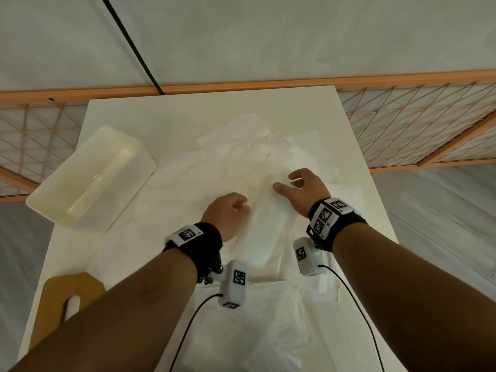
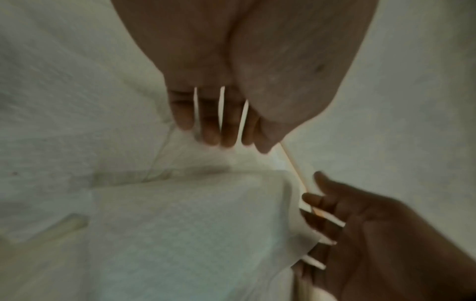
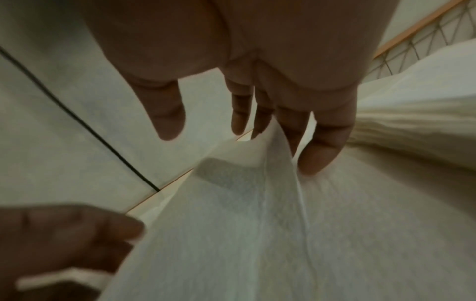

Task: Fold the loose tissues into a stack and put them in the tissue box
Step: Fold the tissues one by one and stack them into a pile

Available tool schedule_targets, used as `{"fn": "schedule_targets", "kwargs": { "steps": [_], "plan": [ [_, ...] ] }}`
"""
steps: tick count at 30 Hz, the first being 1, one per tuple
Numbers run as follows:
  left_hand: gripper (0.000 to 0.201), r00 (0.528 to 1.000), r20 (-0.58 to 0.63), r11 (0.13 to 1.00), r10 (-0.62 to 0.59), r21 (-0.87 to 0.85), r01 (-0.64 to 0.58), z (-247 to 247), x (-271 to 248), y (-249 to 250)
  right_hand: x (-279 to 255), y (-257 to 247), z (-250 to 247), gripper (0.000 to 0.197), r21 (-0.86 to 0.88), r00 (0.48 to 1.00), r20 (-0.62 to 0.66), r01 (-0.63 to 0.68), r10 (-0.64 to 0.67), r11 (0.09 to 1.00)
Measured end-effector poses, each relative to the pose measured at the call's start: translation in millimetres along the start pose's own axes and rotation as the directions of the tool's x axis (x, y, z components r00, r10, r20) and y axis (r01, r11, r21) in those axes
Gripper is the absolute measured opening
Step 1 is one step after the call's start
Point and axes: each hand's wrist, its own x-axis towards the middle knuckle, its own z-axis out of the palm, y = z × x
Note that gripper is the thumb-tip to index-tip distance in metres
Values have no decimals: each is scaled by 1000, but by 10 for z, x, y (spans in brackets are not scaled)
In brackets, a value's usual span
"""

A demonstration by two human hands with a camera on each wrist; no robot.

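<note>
Left hand (image 1: 228,210): fingers curled down onto the tissue (image 1: 264,226) in front of me; whether they pinch it or only press, I cannot tell. Right hand (image 1: 303,190): spread and relaxed, thumb out; in the right wrist view a raised edge of the tissue runs up between its fingers (image 3: 322,146), touching them, no firm pinch visible.

The tissue lies mid-tabletop, on top of the loose pile (image 1: 241,157), rumpled, one ridge standing up between my hands. Folded stack (image 1: 257,318) sits nearer me, under my wrists. Box (image 1: 94,175) is at far left, tilted, open side up, nothing visible inside.

Step in hand, as I judge it: folding this one sheet.
- Take only the top sheet; white on white, layers hard to tell apart, so feel for a single edge before lifting.
- Left hand anchors the near side flat; right hand carries the raised edge over to meet the opposite edge.
- Move slowly. Thin sheet will likely drag its neighbours or tear if tugged.
- Square the edges, then sweep flat from the crease outward to press air out.
- Fold to match the stack's outline so it fits the box later.

Risk: the pile underneath shifts and skews the fold.

Tabletop (image 1: 112,264) is white; a wooden chair back (image 1: 61,296) shows at the near left.
</note>
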Motion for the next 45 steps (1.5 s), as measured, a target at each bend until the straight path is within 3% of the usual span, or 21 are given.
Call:
{"fn": "schedule_targets", "kwargs": {
  "steps": [3,7,9,12,13,15,19,21,24,27,30,32,34,35,36,37,38,39,41,43,45],
  "plan": [
    [25,985,150,983,87,150,-110,116,-31,-63,-4,-25,-21,52,43,1000,4,-30,30,999],
    [32,982,150,973,114,181,-141,199,-60,-123,11,29,-46,66,-59,997,5,-81,81,995],
    [35,984,148,976,103,174,-128,206,-61,-124,-1,25,-57,58,-79,998,7,-63,64,995],
    [49,999,38,999,37,12,-38,165,-59,-49,-33,-24,-59,14,62,997,71,16,-20,998],
    [57,1000,17,997,-6,-80,8,132,-51,-19,-55,-59,-49,10,129,994,99,26,-39,991],
    [60,998,41,976,-43,-210,51,57,-22,16,-91,-114,-25,15,288,988,146,9,-53,957],
    [14,988,151,895,20,-443,50,-92,-39,51,-161,-218,-34,12,463,977,207,-43,-60,885],
    [18,989,145,860,37,-509,42,-161,-79,73,-201,-259,-73,11,526,978,200,-51,-66,849],
    [20,996,90,753,-16,-654,71,-231,-135,88,-277,-234,-85,40,617,956,281,-115,-82,778],
    [17,984,62,576,-165,-804,147,-180,-195,98,-345,-158,22,71,458,914,401,-143,-60,877],
    [7,976,121,474,-181,-859,194,-121,-278,87,-352,-95,201,46,130,928,358,61,-104,990],
    [21,975,194,553,-104,-804,219,-162,-338,-30,-382,-88,248,29,75,936,325,115,-133,991],
    [46,957,290,813,-7,-556,174,-238,-430,-269,-459,-97,252,25,40,913,384,132,-137,990],
    [51,930,367,951,16,-293,99,-279,-492,-398,-527,-107,245,25,-44,878,464,161,-122,986],
    [45,885,466,1000,2,5,-5,-304,-560,-526,-605,-107,259,26,-163,825,559,213,-88,963],
    [37,833,552,962,-40,247,-117,-310,-626,-645,-706,-103,285,29,-284,764,644,277,-31,918],
    [33,815,575,904,-70,382,-192,-318,-655,-761,-809,-90,326,34,-380,703,710,345,32,858],
    [27,832,551,888,-67,413,-203,-357,-661,-819,-915,-79,372,37,-440,646,757,399,93,804],
    [20,913,401,979,-79,204,-5,-508,-578,-844,-1057,-31,478,39,-499,570,802,473,179,726],
    [18,954,267,979,-133,-116,169,-647,-486,-760,-1087,44,589,47,-566,580,784,523,220,637],
    [23,965,257,982,-49,-162,93,-672,-436,-596,-1064,76,682,61,-629,632,744,554,217,545]
  ]
}}
